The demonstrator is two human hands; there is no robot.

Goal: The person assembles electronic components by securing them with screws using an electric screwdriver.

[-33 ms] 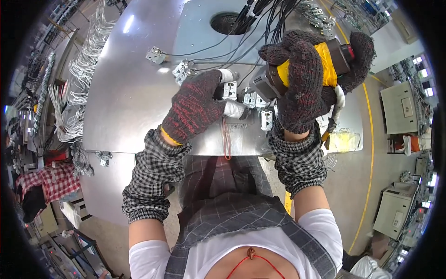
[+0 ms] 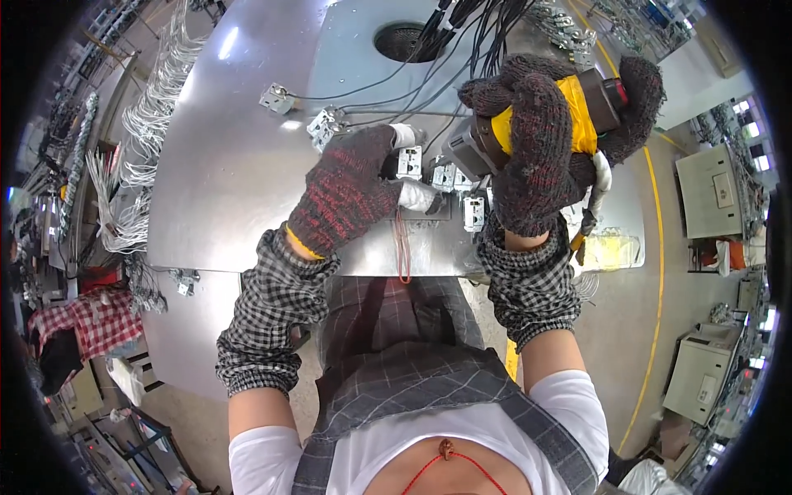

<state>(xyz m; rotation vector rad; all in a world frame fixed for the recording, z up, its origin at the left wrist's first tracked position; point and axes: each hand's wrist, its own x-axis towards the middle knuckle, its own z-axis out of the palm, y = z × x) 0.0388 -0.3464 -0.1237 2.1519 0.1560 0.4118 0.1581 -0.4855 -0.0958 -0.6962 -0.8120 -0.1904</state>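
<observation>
The left hand (image 2: 346, 188) holds a small metal box (image 2: 410, 163) between taped thumb and finger; the right hand (image 2: 538, 148) grips a yellow-taped power tool (image 2: 582, 115). I see practically no change from the earlier view, so I judge the hold steady. The box sits within the left grasp, left of the tool.

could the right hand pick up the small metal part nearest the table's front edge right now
Probably not: the right hand is wrapped around the yellow-taped tool, so it would likely have to let go first. The small metal part itself lies uncovered.
</observation>
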